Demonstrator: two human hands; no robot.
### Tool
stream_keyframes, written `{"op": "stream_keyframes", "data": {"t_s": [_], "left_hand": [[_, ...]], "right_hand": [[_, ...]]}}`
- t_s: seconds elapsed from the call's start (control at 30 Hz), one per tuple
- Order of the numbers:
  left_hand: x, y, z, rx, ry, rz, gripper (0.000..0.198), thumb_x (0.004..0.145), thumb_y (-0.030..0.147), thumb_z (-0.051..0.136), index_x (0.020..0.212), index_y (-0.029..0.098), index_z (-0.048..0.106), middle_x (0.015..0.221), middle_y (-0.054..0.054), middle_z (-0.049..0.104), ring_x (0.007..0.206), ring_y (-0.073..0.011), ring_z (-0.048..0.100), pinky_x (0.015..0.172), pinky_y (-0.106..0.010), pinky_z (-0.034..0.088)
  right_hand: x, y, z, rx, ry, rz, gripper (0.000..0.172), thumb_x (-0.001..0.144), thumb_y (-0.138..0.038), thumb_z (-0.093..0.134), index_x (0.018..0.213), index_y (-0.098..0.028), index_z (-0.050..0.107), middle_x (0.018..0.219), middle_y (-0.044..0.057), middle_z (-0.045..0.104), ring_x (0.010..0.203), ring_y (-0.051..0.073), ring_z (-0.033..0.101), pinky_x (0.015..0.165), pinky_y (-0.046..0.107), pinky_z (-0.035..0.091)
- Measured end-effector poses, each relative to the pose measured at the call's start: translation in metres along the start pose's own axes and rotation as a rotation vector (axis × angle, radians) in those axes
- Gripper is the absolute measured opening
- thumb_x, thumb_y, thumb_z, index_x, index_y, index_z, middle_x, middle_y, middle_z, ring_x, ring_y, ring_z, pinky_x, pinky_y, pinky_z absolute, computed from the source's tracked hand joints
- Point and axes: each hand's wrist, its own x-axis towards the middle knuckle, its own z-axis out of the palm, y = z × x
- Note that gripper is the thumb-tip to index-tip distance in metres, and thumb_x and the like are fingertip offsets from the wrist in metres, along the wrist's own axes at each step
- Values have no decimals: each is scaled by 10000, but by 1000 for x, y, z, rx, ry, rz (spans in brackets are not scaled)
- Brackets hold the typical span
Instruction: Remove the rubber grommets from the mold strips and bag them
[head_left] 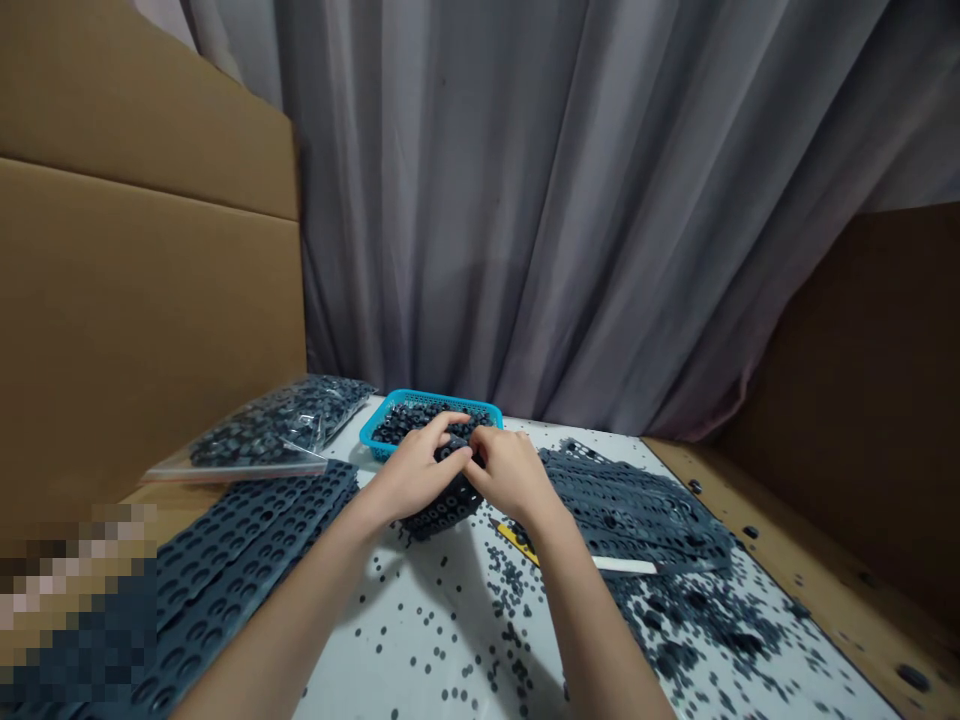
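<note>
A dark rubber sheet with rows of round moulded rings [444,510] is held up above the white tabletop, between my two hands. My left hand [420,468] grips its upper part from the left, thumb stretched toward the middle. From the right, my right hand [514,468] has its fingers bent and pinched at the sheet's top edge, close to the left thumb. Whatever small piece lies between the right fingertips is hidden. Just behind the hands stands a blue basket [367,437] filled with small black rubber parts [409,418].
A clear zip bag of dark parts [277,430] lies at left, behind stacked dimpled rubber sheets [217,580]. Perforated sheets [630,495] lie at right, near a yellow tool [516,542] and a white stick [626,565]. Small black discs [510,585] litter the table [397,680]. Cardboard walls [150,280] flank both sides.
</note>
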Motion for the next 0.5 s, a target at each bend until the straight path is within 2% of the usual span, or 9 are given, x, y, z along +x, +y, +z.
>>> {"op": "stream_keyframes", "data": {"t_s": [0.07,0.2,0.27,0.37,0.5], "left_hand": [[3,-6,4,2,25,0,378,829,332,487,1178,197,543,811,-28,661,683,-186,594,655,-290,432],[9,-19,11,-32,104,27,265,848,308,454,1020,180,610,857,-38,670,776,-196,603,693,-284,429],[13,-23,11,-97,115,50,243,849,312,449,947,172,622,879,-42,663,797,-193,601,716,-281,430],[16,-25,9,-210,124,55,250,852,337,444,945,165,599,821,-28,638,772,-180,585,699,-266,423],[15,-23,3,-248,102,61,256,859,352,456,1021,174,546,705,14,576,682,-153,534,646,-246,395]], "right_hand": [[0,1,2,75,-31,14,216,820,-252,479,621,-170,500,625,19,562,568,127,452,569,265,236],[3,5,12,465,-131,-24,304,847,-276,425,560,-177,421,545,-28,430,522,103,370,514,241,235],[5,7,18,674,-141,-13,306,837,-309,432,562,-182,389,542,-45,355,517,95,320,497,233,227],[9,8,24,905,-137,4,288,823,-351,442,595,-186,378,571,-52,297,537,93,281,507,229,231],[10,7,22,921,-97,-5,291,838,-368,433,617,-188,374,592,-51,296,559,97,285,529,231,246]]}}
